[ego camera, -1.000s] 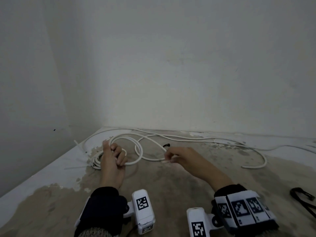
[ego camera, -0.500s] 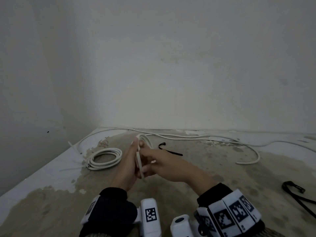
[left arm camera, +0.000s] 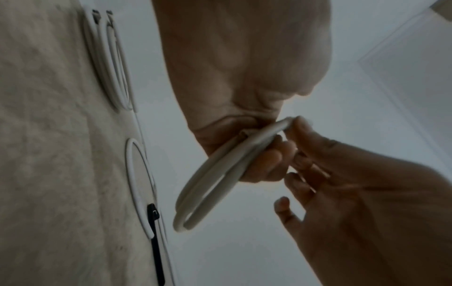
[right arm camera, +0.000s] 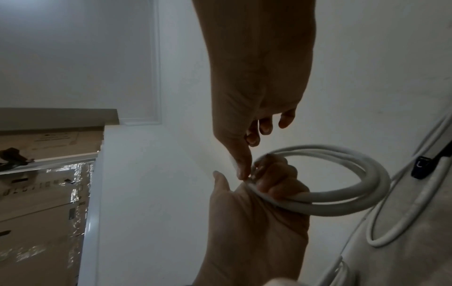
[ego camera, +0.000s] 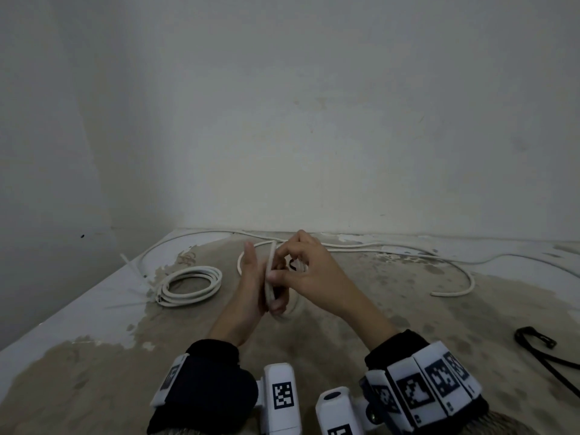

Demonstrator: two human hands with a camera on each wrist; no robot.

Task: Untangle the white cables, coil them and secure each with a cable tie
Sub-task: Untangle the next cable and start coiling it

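Your left-hand fingers [left arm camera: 266, 160] are curling round a small coil [right arm camera: 342, 195] of white cable, clamping its turns against the palm. The left hand [ego camera: 251, 290] is standing edge-up at centre frame in the head view. Your right hand [ego camera: 310, 274] is pinching at the top of that bundle, thumb and forefinger closed on a turn, the other fingers [right arm camera: 266, 125] hanging loose.

Judgement: you are laying another turn onto the coil.
- Keep the left grip firm so the stacked turns are not springing apart.
- Feed each new turn the same size as the last, flat beside it, not crossing.
- Let the right pinch slide along the cable rather than dragging the slack.

The loose run of white cable [ego camera: 452, 268] is trailing across the surface [ego camera: 94, 372] to the right of the hands, ending at centre right. Watch that it is not snagging as you are drawing it in.

A finished coil [ego camera: 188, 285] is lying left of the hands with pale cable ties [ego camera: 135, 271] just beside it. A black cable tie [right arm camera: 422, 166] is lying on the surface near the held coil, partly hidden behind your fingers in the head view. Another black item [ego camera: 539, 346] is sitting at the right edge; I cannot tell what it is.
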